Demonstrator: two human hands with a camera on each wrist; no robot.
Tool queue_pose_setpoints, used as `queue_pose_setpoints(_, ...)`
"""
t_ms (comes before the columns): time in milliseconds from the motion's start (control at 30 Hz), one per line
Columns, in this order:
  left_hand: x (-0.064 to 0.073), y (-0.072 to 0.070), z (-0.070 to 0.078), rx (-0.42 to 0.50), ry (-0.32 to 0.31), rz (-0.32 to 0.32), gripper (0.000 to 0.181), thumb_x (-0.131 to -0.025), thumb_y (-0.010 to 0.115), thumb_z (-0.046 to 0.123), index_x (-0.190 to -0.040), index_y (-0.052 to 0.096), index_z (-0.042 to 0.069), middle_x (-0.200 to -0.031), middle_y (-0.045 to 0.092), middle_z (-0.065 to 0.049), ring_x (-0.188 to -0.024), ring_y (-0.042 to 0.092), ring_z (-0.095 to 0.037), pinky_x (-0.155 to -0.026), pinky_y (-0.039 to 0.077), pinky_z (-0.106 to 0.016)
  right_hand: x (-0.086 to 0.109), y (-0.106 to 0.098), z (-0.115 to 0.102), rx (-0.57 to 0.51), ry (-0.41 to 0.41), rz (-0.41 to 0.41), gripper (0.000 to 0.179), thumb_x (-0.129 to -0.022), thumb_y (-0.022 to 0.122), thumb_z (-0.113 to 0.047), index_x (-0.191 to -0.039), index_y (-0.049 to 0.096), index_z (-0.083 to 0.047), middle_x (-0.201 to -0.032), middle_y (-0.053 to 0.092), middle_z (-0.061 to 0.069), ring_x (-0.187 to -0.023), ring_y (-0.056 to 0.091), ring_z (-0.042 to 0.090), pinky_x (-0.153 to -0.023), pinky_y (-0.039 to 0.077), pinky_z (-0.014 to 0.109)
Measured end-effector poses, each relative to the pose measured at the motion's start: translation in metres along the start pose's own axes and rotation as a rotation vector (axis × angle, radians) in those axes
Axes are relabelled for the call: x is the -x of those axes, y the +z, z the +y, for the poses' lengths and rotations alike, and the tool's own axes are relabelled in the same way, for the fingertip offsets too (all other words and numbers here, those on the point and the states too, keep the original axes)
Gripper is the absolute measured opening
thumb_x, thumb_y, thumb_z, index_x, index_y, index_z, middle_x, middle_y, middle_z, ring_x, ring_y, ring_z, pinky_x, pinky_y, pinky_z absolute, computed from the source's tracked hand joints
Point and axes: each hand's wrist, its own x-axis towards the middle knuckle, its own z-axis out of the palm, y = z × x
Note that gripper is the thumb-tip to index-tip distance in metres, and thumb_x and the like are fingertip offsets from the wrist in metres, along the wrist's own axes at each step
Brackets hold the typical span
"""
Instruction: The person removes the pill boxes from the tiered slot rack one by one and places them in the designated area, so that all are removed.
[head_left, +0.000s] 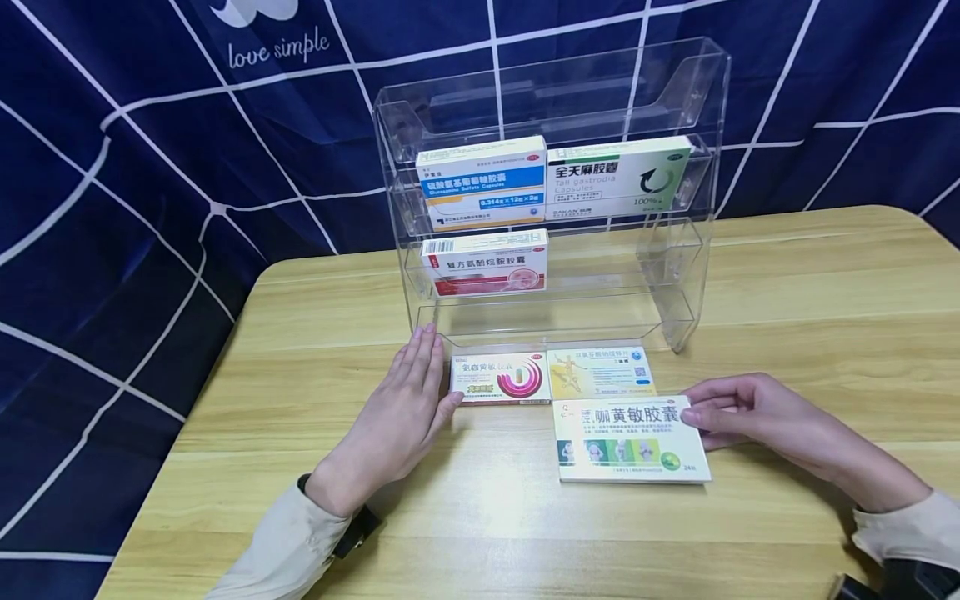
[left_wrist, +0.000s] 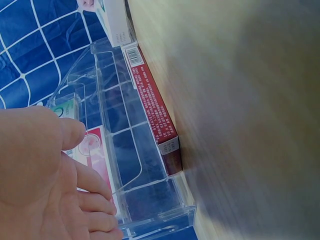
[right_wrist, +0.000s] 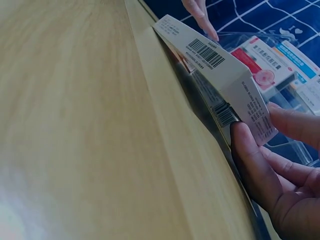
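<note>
The right hand (head_left: 757, 421) pinches the three-o'clock end of a white-and-green flat cardboard carton (head_left: 630, 442), raised above the desk (head_left: 487, 525) there, face up, long axis running nine to three. At nine o'clock from it, the left hand (head_left: 397, 425) has straight fingers, thumb apart, beside a red-and-white cardboard box (head_left: 498, 379). Beyond, toward eleven, stands a clear plastic rack (head_left: 681, 292).

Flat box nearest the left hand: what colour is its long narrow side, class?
The flat box has a red side, best seen in the left wrist view.
</note>
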Motion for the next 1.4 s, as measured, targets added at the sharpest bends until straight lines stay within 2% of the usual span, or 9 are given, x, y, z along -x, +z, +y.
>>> queue_pose_setpoints(333, 0.0, 0.0, 0.0, 0.0, -0.004, 0.003, 0.064, -0.105, 0.035, 0.034, -0.146, 0.022, -0.013, -0.155, 0.007, -0.029, -0.145, 0.009, -0.038, -0.118, 0.012, -0.044, -0.001, 0.001, -0.003, 0.069, 0.054, 0.043, 0.043, -0.096, 0.059, -0.009, -0.123, 0.048, 0.022, -0.108, 0.069, 0.006, -0.091, 0.069, 0.014, -0.077, 0.058, 0.036)
queue_pose_setpoints(667, 0.0, 0.001, 0.0, -0.005, -0.001, 0.007, 0.064, -0.105, 0.035, 0.034, -0.146, 0.024, -0.014, -0.154, 0.008, -0.03, -0.145, 0.01, -0.038, -0.118, 0.013, -0.044, -0.001, 0.006, -0.006, 0.137, 0.093, 0.1, 0.053, -0.095, 0.062, -0.015, -0.128, 0.043, 0.022, -0.113, 0.066, 0.015, -0.09, 0.068, 0.011, -0.077, 0.059, 0.034)
queue_pose_setpoints(933, 0.0, 0.001, 0.0, -0.02, 0.003, 0.013, 0.064, -0.105, 0.037, 0.034, -0.145, 0.025, -0.014, -0.154, 0.01, -0.03, -0.144, 0.01, -0.039, -0.118, 0.013, -0.045, 0.0, 0.01, -0.01, 0.208, 0.072, 0.143, 0.05, -0.097, 0.06, -0.016, -0.128, 0.046, 0.021, -0.118, 0.062, 0.026, -0.09, 0.067, 0.009, -0.075, 0.059, 0.033)
queue_pose_setpoints(1167, -0.001, 0.0, 0.0, -0.011, 0.0, 0.014, 0.064, -0.104, 0.038, 0.033, -0.145, 0.024, -0.014, -0.154, 0.011, -0.031, -0.144, 0.011, -0.04, -0.118, 0.015, -0.045, 0.003, 0.012, -0.016, 0.258, 0.024, 0.176, 0.043, -0.099, 0.056, -0.014, -0.125, 0.051, 0.019, -0.109, 0.067, 0.021, -0.085, 0.068, 0.012, -0.072, 0.06, 0.032)
queue_pose_setpoints(1267, -0.001, 0.0, 0.0, -0.014, 0.003, 0.018, 0.064, -0.104, 0.037, 0.033, -0.145, 0.024, -0.014, -0.154, 0.01, -0.031, -0.144, 0.013, -0.04, -0.118, 0.017, -0.046, 0.007, 0.015, -0.02, 0.336, -0.006, 0.213, 0.038, -0.098, 0.057, -0.014, -0.124, 0.054, 0.014, -0.105, 0.069, 0.019, -0.081, 0.069, 0.012, -0.068, 0.06, 0.031)
queue_pose_setpoints(1400, -0.001, 0.0, 0.0, -0.02, 0.006, 0.024, 0.064, -0.104, 0.037, 0.033, -0.145, 0.024, -0.014, -0.154, 0.011, -0.032, -0.144, 0.014, -0.041, -0.117, 0.018, -0.047, 0.011, 0.021, -0.025, 0.595, -0.117, 0.325, 0.028, -0.093, 0.066, -0.017, -0.115, 0.067, -0.001, -0.097, 0.072, 0.004, -0.08, 0.065, 0.002, -0.066, 0.055, 0.02)
